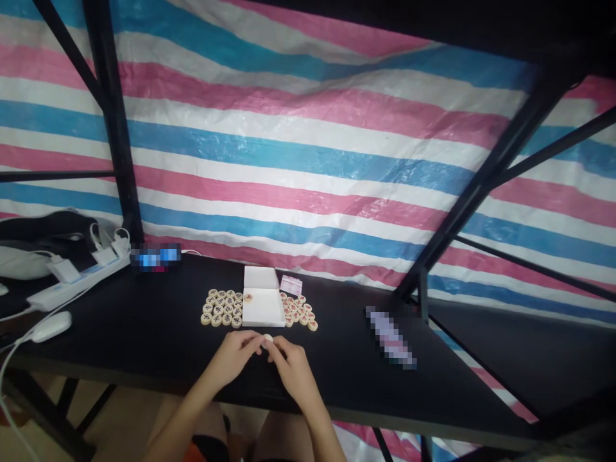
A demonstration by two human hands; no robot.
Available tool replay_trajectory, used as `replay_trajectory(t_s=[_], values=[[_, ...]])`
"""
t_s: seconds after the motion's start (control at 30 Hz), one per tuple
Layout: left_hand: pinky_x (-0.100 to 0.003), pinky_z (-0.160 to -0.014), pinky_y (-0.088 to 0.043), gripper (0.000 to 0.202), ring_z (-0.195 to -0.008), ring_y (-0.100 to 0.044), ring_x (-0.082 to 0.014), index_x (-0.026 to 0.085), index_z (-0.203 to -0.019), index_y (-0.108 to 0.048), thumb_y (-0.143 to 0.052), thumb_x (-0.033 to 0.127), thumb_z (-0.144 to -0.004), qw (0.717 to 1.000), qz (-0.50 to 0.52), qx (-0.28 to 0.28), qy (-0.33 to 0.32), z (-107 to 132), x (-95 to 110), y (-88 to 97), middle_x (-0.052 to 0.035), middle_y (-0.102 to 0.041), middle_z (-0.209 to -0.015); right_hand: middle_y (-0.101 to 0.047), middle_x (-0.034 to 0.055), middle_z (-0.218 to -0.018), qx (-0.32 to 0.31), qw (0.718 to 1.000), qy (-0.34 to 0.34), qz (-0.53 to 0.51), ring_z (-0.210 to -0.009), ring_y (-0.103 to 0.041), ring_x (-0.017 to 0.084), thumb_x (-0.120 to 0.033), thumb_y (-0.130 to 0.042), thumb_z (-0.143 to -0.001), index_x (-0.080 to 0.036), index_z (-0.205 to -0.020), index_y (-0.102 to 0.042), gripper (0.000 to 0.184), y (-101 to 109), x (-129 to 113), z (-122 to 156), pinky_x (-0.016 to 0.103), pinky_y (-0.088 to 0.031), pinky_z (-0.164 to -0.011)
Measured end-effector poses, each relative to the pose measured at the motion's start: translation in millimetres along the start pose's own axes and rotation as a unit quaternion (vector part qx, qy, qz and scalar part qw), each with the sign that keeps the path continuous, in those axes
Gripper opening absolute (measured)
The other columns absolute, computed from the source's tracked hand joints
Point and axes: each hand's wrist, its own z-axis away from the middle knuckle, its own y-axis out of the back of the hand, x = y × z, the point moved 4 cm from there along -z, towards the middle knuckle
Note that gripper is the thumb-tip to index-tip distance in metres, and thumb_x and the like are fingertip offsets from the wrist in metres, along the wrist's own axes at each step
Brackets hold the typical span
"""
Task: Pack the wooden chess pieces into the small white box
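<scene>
Just in front of the white box, a pale round Chinese chess piece (pixel 268 337) is pinched between my fingertips. My left hand (pixel 235 353) grips its left side, and my right hand (pixel 291 362) closes on it from the right. Whatever is marked on this piece cannot be made out. The open white box (pixel 264 316) lies flat with its lid folded back, and a single red-marked piece (pixel 248 298) sits in it. Left of the box stand rows of black-marked pieces (pixel 222 308). Red-marked pieces (pixel 299 312) are grouped to its right.
A pink printed card (pixel 291 285) lies behind the red pieces. At the left are a power strip (pixel 79 276) with plugs and cables, and a white mouse-like object (pixel 52 326). Blurred items lie at back left and right. Black frame posts (pixel 115 128) and striped sheeting (pixel 298 141) bound the black table (pixel 346 385).
</scene>
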Motion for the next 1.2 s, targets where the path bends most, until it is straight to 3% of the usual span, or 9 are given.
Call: replay_trajectory(t_s=[0.2, 0.33, 0.47, 0.7, 0.83, 0.97, 1.03, 1.1, 1.2], values=[[-0.025, -0.066, -0.045, 0.029, -0.074, -0.064, -0.0194, 0.013, -0.094, -0.069, -0.057, 0.035, -0.079, 0.998, 0.056, 0.001, 0.016, -2, -8, -3.8, -0.0054, -0.072, -0.079, -0.069, 0.0022, -0.079, 0.015, 1.0, 0.015, 0.009, -0.071, -0.061, 0.017, -0.031, -0.056, -0.085, -0.02, -0.094, -0.068, 0.019, -2, 8, -2, 0.023, -0.043, -0.065], [-0.026, -0.064, -0.045, 0.032, -0.076, -0.065, -0.0201, 0.012, -0.103, -0.065, -0.057, 0.028, -0.077, 0.998, 0.055, 0.008, 0.016, -3, -11, -4.1, -0.0078, -0.072, -0.084, -0.069, 0.0023, -0.084, 0.025, 0.999, 0.025, -0.01, -0.072, -0.061, 0.017, -0.027, -0.062, -0.078, -0.021, -0.101, -0.066, 0.023, -4, 12, -3, 0.024, -0.046, -0.065], [-0.025, -0.061, -0.043, 0.03, -0.073, -0.064, -0.018, 0.014, -0.104, -0.063, -0.054, 0.024, -0.078, 0.999, 0.052, -0.004, -0.002, -2, -7, -3.0, -0.0065, -0.072, -0.085, -0.068, 0.0021, -0.083, 0.049, 0.998, 0.012, -0.044, -0.073, -0.063, 0.016, -0.031, -0.058, -0.083, -0.02, -0.107, -0.061, 0.026, -1, 12, -3, 0.024, -0.048, -0.065], [-0.024, -0.063, -0.044, 0.029, -0.079, -0.063, -0.017, 0.017, -0.105, -0.064, -0.051, 0.019, -0.078, 0.999, 0.041, -0.013, -0.018, -2, -7, -4.2, -0.0051, -0.071, -0.091, -0.07, 0.0043, -0.09, 0.025, 0.996, 0.009, -0.081, -0.08, -0.065, 0.017, -0.035, -0.053, -0.087, -0.02, -0.094, -0.063, 0.019, 0, 4, -3, 0.023, -0.046, -0.065], [-0.024, -0.058, -0.047, 0.035, -0.068, -0.059, -0.0135, 0.019, -0.112, -0.059, -0.051, 0.02, -0.078, 0.997, -0.014, 0.066, -0.029, -2, -14, -2.1, -0.0062, -0.065, -0.102, -0.069, 0.0043, -0.082, 0.042, 0.995, -0.006, -0.093, -0.076, -0.065, 0.018, -0.036, -0.055, -0.084, -0.019, -0.087, -0.061, 0.018, 5, 10, -11, 0.024, -0.046, -0.064], [-0.031, -0.074, -0.052, 0.034, -0.07, -0.059, -0.0129, 0.021, -0.113, -0.059, -0.048, 0.02, -0.081, 0.988, -0.103, 0.1, -0.054, -1, -16, -2.9, -0.0077, -0.057, -0.118, -0.068, 0.0038, -0.081, 0.076, 0.997, 0.001, 0.002, -0.073, -0.064, 0.017, -0.035, -0.053, -0.085, -0.019, -0.086, -0.059, 0.017, 17, 9, -43, 0.024, -0.047, -0.064], [-0.035, -0.087, -0.049, 0.035, -0.088, -0.061, -0.0175, 0.022, -0.114, -0.06, -0.048, 0.019, -0.082, 0.981, -0.16, 0.096, -0.059, 0, -15, -4.8, -0.0083, -0.054, -0.124, -0.068, 0.0034, -0.084, 0.062, 0.991, -0.016, 0.114, -0.075, -0.063, 0.015, -0.028, -0.05, -0.086, -0.019, -0.09, -0.059, 0.014, 17, 9, -67, 0.023, -0.046, -0.068], [-0.039, -0.097, -0.043, 0.036, -0.109, -0.055, -0.0228, 0.022, -0.116, -0.059, -0.049, 0.018, -0.081, 0.97, -0.217, 0.089, -0.063, 1, -13, -7.2, -0.0085, -0.052, -0.128, -0.069, 0.0032, -0.087, 0.024, 0.977, -0.041, 0.209, -0.078, -0.064, 0.014, -0.024, -0.049, -0.087, -0.019, -0.092, -0.06, 0.013, 11, 12, -92, 0.022, -0.045, -0.071], [-0.043, -0.099, -0.04, 0.038, -0.117, -0.049, -0.026, 0.023, -0.116, -0.06, -0.051, 0.016, -0.08, 0.957, -0.273, 0.077, -0.057, 2, -13, -10.1, -0.0091, -0.052, -0.129, -0.07, 0.0067, -0.084, -0.004, 0.963, -0.064, 0.263, -0.08, -0.064, 0.018, -0.019, -0.053, -0.083, -0.018, -0.089, -0.063, 0.012, -1, 19, -119, 0.025, -0.043, -0.07]])
